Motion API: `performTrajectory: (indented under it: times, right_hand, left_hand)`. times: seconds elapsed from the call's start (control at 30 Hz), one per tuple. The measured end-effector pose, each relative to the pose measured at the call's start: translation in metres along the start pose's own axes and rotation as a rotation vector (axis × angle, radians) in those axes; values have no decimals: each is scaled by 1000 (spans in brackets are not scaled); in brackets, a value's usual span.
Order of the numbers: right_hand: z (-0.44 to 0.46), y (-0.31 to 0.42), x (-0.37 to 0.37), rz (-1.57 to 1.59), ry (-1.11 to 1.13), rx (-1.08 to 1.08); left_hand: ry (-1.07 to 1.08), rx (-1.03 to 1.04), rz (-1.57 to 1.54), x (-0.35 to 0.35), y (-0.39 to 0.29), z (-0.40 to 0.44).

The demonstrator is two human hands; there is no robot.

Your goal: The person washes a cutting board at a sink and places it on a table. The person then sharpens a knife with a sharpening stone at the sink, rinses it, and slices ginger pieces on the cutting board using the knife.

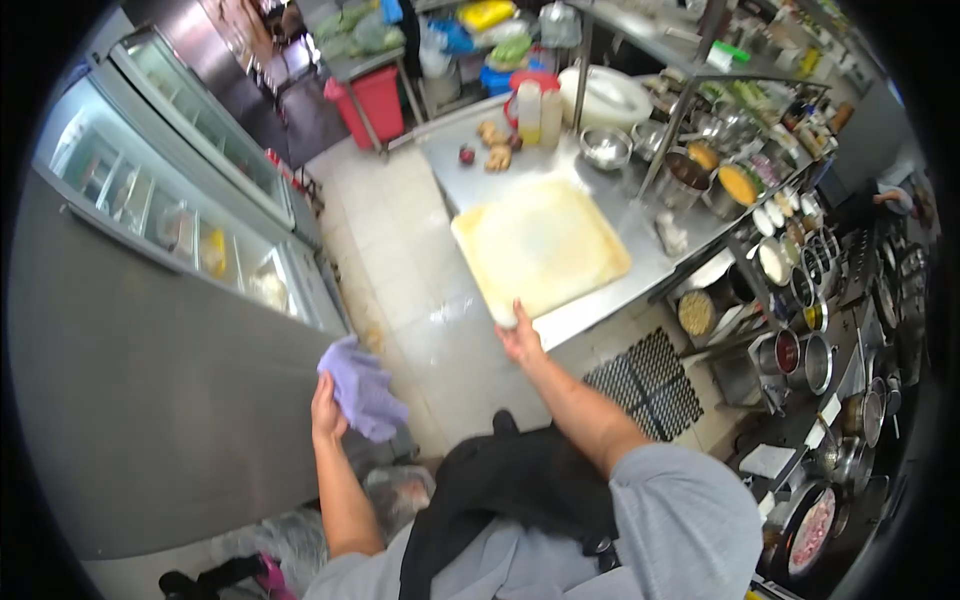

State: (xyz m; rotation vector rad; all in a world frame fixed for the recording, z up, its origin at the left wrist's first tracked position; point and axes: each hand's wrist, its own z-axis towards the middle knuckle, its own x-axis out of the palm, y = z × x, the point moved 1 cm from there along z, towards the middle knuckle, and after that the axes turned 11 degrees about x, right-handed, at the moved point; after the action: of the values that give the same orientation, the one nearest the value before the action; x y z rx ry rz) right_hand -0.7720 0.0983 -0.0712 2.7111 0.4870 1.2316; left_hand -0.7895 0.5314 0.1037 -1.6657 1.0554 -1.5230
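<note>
My left hand is closed around a purple cloth, which hangs in loose folds beside the steel fridge. At the near corner of a large yellowish-white cutting board, my right hand grips the edge with the thumb on top; the other fingers are partly hidden. The board lies on a steel table, its near left corner reaching past the table's edge. Behind the board are ginger roots and a small dark red onion-like item.
An open fridge with glass doors stands on my left. Bottles, a metal bowl and pots crowd the table's back and right. A black rubber mat lies on the floor. Pans sit on the stove at right.
</note>
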Motion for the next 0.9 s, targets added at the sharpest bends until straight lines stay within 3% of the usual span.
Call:
performTrajectory:
  times: [0.07, 0.2, 0.27, 0.33, 0.57, 0.63, 0.73, 0.8, 0.87, 0.9]
  right_hand:
    - [-46, 11, 29, 72, -97, -28]
    - [-65, 55, 12, -29, 110, -38]
    - [-56, 74, -16, -150, 217, -20]
    - [-79, 101, -6, -70, 245, -140]
    - [-184, 195, 40, -63, 343, -251]
    - [-226, 205, 67, -99, 351, -272]
    - [-273, 224, 95, -146, 405, -413]
    - [-294, 240, 104, -123, 564, -354]
    - [-317, 250, 117, -113, 609, -386]
    - [-324, 255, 119, -110, 656, -408]
  left_hand:
    - [-2, 79, -32, -7, -6, 0]
    - [125, 129, -204, 31, -35, -5]
    - [219, 219, -15, 51, -40, -1]
    - [264, 235, 46, 91, -42, 11]
    - [418, 47, 130, 210, 14, 72]
    - [455, -29, 25, 272, 34, 79]
    - [522, 36, -282, 342, 85, 105]
    - [517, 18, -428, 368, 110, 115]
    - [550, -13, -887, 386, 139, 125]
    - [530, -48, -941, 386, 167, 131]
